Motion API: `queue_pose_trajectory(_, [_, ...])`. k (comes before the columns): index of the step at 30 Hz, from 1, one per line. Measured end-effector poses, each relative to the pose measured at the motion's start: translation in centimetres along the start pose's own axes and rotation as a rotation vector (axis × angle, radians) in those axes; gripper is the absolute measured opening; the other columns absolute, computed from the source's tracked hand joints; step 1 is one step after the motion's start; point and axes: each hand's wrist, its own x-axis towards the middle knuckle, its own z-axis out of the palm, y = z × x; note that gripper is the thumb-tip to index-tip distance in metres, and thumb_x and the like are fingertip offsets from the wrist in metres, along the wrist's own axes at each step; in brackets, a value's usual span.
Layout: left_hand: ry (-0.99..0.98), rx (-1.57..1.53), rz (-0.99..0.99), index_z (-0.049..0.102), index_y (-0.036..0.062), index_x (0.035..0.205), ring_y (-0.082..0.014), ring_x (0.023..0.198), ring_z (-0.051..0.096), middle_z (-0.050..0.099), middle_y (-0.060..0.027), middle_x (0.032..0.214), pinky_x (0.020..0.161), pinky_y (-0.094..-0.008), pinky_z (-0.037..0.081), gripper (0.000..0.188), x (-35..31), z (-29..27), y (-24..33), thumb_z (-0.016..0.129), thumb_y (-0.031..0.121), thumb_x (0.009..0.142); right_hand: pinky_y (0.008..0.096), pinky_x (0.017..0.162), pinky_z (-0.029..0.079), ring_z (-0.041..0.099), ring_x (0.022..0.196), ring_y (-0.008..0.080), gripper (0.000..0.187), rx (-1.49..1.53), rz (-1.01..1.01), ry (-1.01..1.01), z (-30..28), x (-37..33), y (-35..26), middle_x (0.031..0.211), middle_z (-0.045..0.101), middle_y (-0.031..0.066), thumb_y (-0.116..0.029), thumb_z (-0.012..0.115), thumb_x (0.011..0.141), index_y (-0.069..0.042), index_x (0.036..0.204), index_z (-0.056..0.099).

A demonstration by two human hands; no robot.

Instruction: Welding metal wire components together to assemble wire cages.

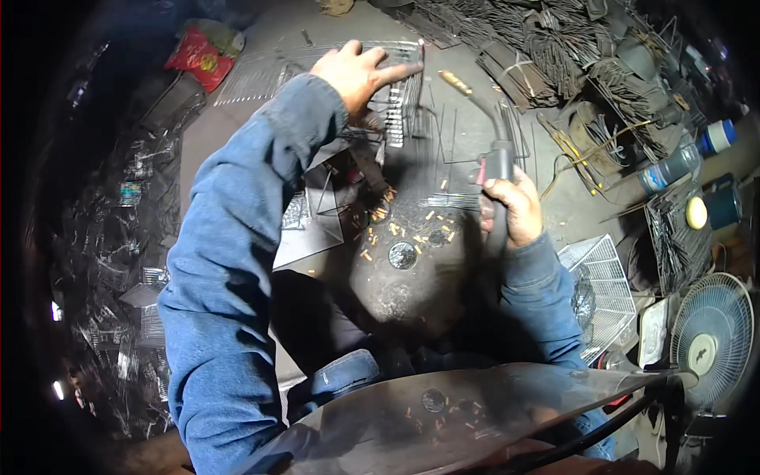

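Note:
My left hand (348, 75) lies over a grid of thin metal wires (396, 119) at the far side of the work surface. Its fingers are spread, one stretched out to the right along the wire edge, and it grips nothing that I can see. In my right hand (516, 207) is a welding torch (499, 162), held by its dark handle. Its curved neck points away and to the left, and its brass-coloured nozzle (454, 82) is to the right of my left fingertips, apart from the wires. Thin bent wire frames (455, 146) lie beneath the torch neck.
Cigarette butts (393, 229) are scattered over the dark work surface. Bundled metal rods (554, 47) crowd the far right. To the right are a water bottle (669, 170), a white wire basket (602, 277) and a fan (712, 340). A clear visor (443, 419) spans the near edge.

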Motion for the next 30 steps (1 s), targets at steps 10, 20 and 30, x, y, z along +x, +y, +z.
queue_pose_trajectory(10, [-0.041, -0.012, -0.176, 0.032, 0.0397, 0.134, -0.0354, 0.104, 0.053, 0.047, -0.0137, 0.122, 0.082, -0.0462, 0.051, 0.087, 5.0, 1.2, 0.9, 0.079, 0.045, 0.060, 0.0271, 0.044, 0.043, 0.048, 0.053, 0.0111, 0.030, -0.196, 0.147, -0.181, 1.3, 1.8, 1.3, 0.080, 0.057, 0.0057, -0.012, 0.055, 0.076, -0.004, 0.103, 0.048])
queue_pose_trajectory(20, [-0.037, -0.079, -0.150, 0.042, 0.0306, 0.128, -0.0333, 0.096, 0.059, 0.053, -0.0137, 0.111, 0.080, -0.0419, 0.052, 0.076, 5.2, 1.1, 0.8, 0.079, 0.040, 0.062, 0.0230, 0.044, 0.041, 0.048, 0.053, 0.0071, 0.017, -0.279, -0.004, -0.013, 2.8, 0.1, 1.0, 0.071, 0.054, 0.0024, -0.006, 0.053, 0.077, -0.005, 0.094, 0.053])
queue_pose_trajectory(30, [-0.146, -0.084, -0.155, 0.046, 0.0266, 0.129, -0.0302, 0.103, 0.058, 0.053, -0.0108, 0.117, 0.084, -0.0417, 0.050, 0.078, 5.9, 0.3, 0.5, 0.076, 0.051, 0.062, 0.0262, 0.068, 0.045, 0.054, 0.072, 0.0111, 0.022, -0.415, -0.231, 0.002, 2.5, -0.5, 2.4, 0.081, 0.059, 0.0053, -0.006, 0.056, 0.075, 0.001, 0.096, 0.055])
